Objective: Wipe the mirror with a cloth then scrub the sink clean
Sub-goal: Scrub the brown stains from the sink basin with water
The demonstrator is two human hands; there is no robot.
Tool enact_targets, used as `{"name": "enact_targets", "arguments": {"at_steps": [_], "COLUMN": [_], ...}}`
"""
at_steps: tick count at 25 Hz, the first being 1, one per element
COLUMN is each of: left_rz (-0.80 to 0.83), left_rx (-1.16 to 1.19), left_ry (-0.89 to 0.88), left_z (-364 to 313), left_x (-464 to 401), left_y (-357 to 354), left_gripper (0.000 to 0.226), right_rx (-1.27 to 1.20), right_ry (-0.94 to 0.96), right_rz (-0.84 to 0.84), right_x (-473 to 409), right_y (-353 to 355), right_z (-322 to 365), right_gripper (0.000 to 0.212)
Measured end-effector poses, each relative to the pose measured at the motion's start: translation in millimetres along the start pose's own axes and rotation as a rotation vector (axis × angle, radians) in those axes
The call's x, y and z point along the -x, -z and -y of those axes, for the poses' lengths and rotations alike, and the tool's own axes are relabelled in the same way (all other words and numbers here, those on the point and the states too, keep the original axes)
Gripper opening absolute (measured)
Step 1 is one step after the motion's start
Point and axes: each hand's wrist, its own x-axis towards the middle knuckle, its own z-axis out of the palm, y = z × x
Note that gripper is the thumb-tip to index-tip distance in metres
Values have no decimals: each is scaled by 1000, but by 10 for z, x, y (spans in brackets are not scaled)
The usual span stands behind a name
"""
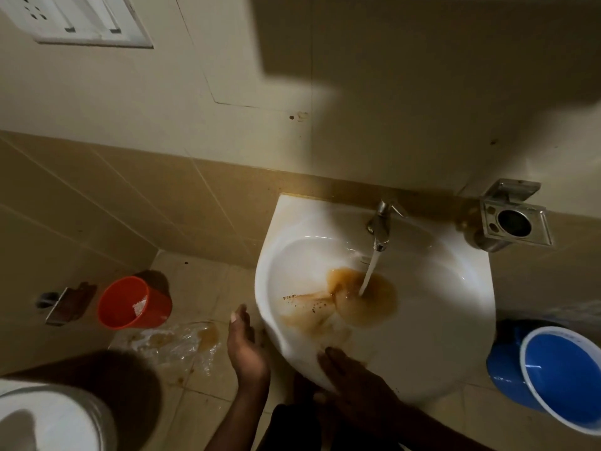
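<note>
1. Our left hand hangs open beside the white ceramic sink; our right hand lies flat on its front rim, holding nothing.
2. The running chrome tap could splash brown water onto the floor.

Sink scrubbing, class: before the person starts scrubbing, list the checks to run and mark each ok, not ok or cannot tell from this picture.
1. Water runs from the chrome tap: ok.
2. White ceramic sink free of brown stain: not ok.
3. Cloth or scrubber held: not ok; left hand and right hand are both bare.
4. Right hand at the sink's front rim: ok.
5. Drain flowing freely: cannot tell.
6. Floor dry by the orange plastic bucket: not ok, puddle.
</note>
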Motion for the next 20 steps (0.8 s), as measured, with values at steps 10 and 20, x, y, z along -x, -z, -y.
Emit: {"name": "enact_targets", "arguments": {"at_steps": [10, 20], "left_rz": [-12, 84], "left_rx": [-195, -222], "left_ry": [-155, -270], "left_z": [43, 77], "left_x": [-82, -3], "left_y": [36, -241], "left_gripper": [52, 44], "right_rx": [176, -256], "right_ry": [-36, -271], "right_rz": [-394, -220], "right_x": [-1448, -1238], "right_y": [242, -44], "right_z": [219, 202], "right_gripper": [25, 114]}}
